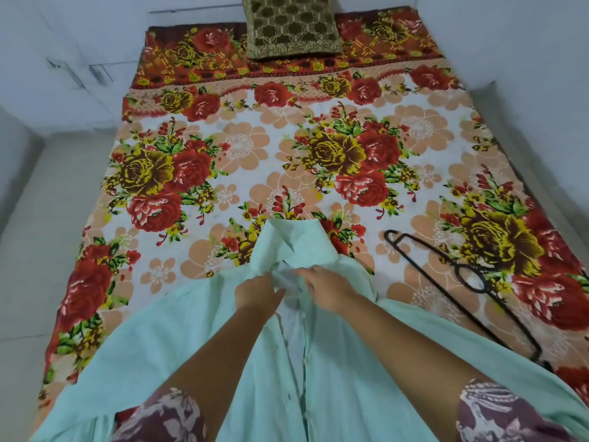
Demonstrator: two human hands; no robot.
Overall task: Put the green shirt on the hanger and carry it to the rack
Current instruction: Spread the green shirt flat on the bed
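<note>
The pale green shirt [191, 339] lies spread on the bed's near end, collar pointing away from me, its front placket partly apart so a white lining shows. My left hand [256, 296] grips the fabric at the left side of the neck opening. My right hand [328, 287] pinches the fabric at the right side of that opening. A black hanger [462, 282] lies flat on the bedsheet to the right of the shirt, about a hand's width from my right arm, hook end towards the far left.
The bed carries a floral sheet [242, 148] in red, yellow and peach. A brown patterned cushion [290, 25] sits at the head. Light floor [47, 193] runs along the left side, and pale walls stand behind and to the right.
</note>
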